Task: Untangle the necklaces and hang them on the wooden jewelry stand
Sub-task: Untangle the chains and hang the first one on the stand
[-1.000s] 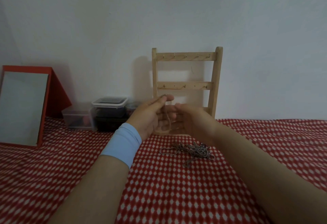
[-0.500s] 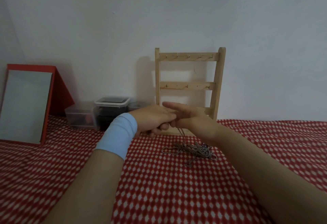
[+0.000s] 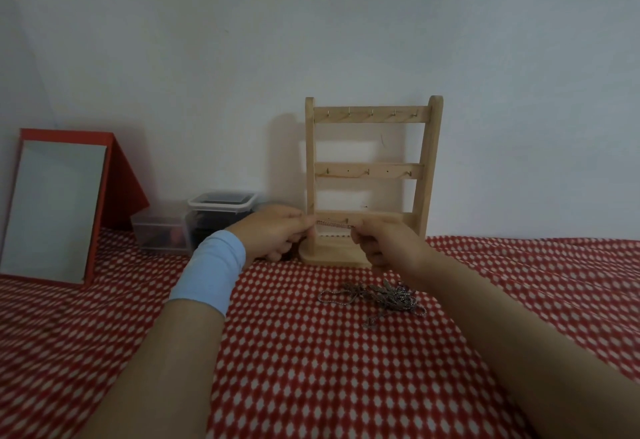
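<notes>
Now one thin silvery chain (image 3: 334, 223) stretches taut between left hand (image 3: 277, 230) and right hand (image 3: 384, 244), each pinching an end, before the pale wooden ladder-shaped jewelry stand (image 3: 370, 114). Grey tangled necklaces (image 3: 381, 294) lie on the red-checked cloth (image 3: 311, 369). Next, probably: lift it onto a hook.
</notes>
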### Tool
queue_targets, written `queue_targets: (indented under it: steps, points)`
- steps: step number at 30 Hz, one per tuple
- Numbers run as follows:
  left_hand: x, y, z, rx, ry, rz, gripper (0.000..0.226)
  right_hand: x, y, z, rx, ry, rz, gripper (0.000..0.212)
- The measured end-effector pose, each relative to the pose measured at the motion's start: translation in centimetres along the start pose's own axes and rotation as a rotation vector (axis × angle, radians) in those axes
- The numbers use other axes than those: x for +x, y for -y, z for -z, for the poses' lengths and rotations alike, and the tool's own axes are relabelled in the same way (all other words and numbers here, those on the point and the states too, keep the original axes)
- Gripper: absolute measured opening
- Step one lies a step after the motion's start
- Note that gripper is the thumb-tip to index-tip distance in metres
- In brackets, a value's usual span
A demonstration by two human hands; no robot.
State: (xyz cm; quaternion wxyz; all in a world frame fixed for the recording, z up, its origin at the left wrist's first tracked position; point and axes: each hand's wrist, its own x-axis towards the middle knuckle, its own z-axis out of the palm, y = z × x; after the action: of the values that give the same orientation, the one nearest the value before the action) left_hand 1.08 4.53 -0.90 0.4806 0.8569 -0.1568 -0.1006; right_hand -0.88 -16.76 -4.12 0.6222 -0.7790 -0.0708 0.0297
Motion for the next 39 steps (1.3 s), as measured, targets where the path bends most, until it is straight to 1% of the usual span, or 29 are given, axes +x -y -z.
queue_targets:
  steps: [3,5,6,7,8,9,10,11,12,13,15,16,19,23,25,27,32,35,37,39]
  points:
    - [0.2,-0.2,-0.1,0.017,-0.076,-0.041,0.032,0.2,-0.4,-0.1,-0.087,-0.031,0.034,0.044]
    - [0.0,-0.6,-0.4,0.062,-0.096,-0.060,0.032,0.2,-0.6,-0.2,-0.219,-0.061,0.075,0.047]
    - [-0.1,-0.9,-0.5,0.119,-0.110,-0.078,0.031,0.2,-0.6,-0.2,-0.331,-0.070,0.105,0.044]
    - [-0.4,-1.2,-0.8,0.180,-0.119,-0.104,0.030,0.2,-0.6,-0.3,-0.444,-0.069,0.134,0.036]
    - [-0.6,-1.6,-1.0,0.229,-0.120,-0.131,0.029,0.1,-0.5,-0.4,-0.512,-0.056,0.165,0.026]
    - [-0.7,-1.8,-1.2,0.262,-0.109,-0.150,0.029,0.1,-0.4,-0.6,-0.517,-0.037,0.197,0.026]
    - [-0.9,-2.1,-1.5,0.285,-0.091,-0.160,0.029,0.0,-0.2,-0.8,-0.448,-0.012,0.227,0.035]
    - [-0.9,-2.4,-1.7,0.308,-0.074,-0.168,0.029,0.0,0.1,-0.9,-0.327,0.021,0.243,0.042]
    - [-0.9,-2.6,-1.9,0.332,-0.069,-0.174,0.030,-0.1,0.5,-1.0,-0.189,0.059,0.243,0.044]
    - [-0.8,-2.8,-1.9,0.358,-0.076,-0.180,0.032,-0.1,0.7,-1.1,-0.062,0.097,0.235,0.042]
    - [-0.6,-3.4,-1.6,0.392,-0.108,-0.182,0.032,0.0,0.6,-1.5,0.079,0.138,0.211,0.027]
    - [-0.4,-3.7,-1.3,0.402,-0.118,-0.182,0.032,0.0,0.5,-1.5,0.098,0.137,0.186,0.024]
    - [0.1,-4.0,-0.7,0.435,-0.095,-0.155,0.032,0.2,0.0,-1.2,0.072,0.083,0.111,0.032]
    - [0.6,-2.9,-0.1,0.384,-0.009,-0.023,0.029,0.6,-1.0,-0.2,0.089,0.008,0.056,0.036]
    - [0.5,-1.8,-0.4,0.449,0.020,0.014,0.030,0.7,-2.3,-0.2,0.015,0.032,0.006,0.036]
    - [0.3,-0.6,-0.8,0.464,0.016,0.014,0.032,0.6,-3.1,-0.4,-0.064,0.023,0.008,0.035]
    - [0.5,1.0,-1.3,0.329,-0.161,-0.052,0.031,0.9,-1.3,-0.7,-0.206,-0.083,0.069,0.031]
    - [0.6,0.5,-1.3,0.268,-0.282,-0.085,0.032,1.2,0.0,-0.4,-0.429,-0.162,0.095,0.037]
    - [0.9,-0.1,-0.9,0.251,-0.360,-0.126,0.031,1.6,1.1,-0.3,-0.535,-0.251,0.173,0.038]
    - [1.3,-1.0,-0.5,0.241,-0.453,-0.172,0.030,2.0,2.2,0.0,-0.497,-0.348,0.290,0.030]
